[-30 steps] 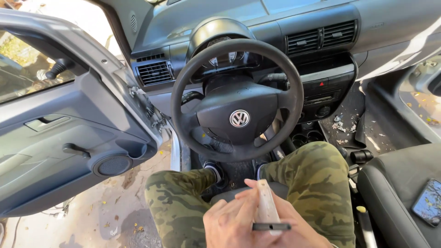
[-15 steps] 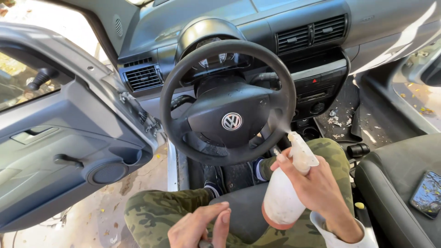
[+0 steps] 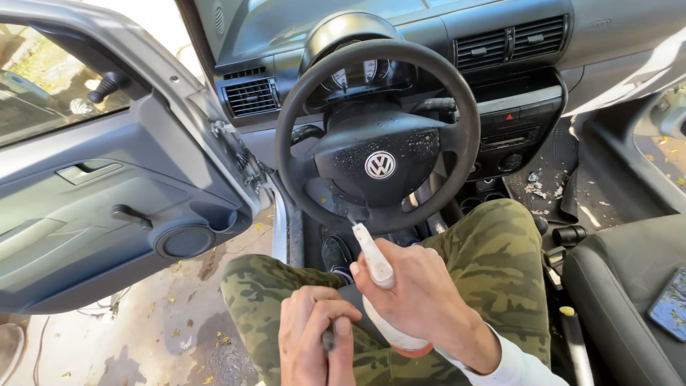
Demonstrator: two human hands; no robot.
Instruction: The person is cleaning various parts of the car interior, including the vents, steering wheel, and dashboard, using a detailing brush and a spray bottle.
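Gripped in the right hand (image 3: pixel 421 300), the white spray bottle (image 3: pixel 379 286) is best aimed squarely at the steering wheel (image 3: pixel 379 136), while the left hand (image 3: pixel 314 343) is closed around a thin dark tool (image 3: pixel 327 342).

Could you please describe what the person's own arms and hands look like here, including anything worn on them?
Both hands are bare, with no gloves, rings or watch to be seen. The right hand leads into a white long sleeve with a cuff that ends at the wrist. The left hand shows only down to the frame's lower edge, so no sleeve is visible on that arm.
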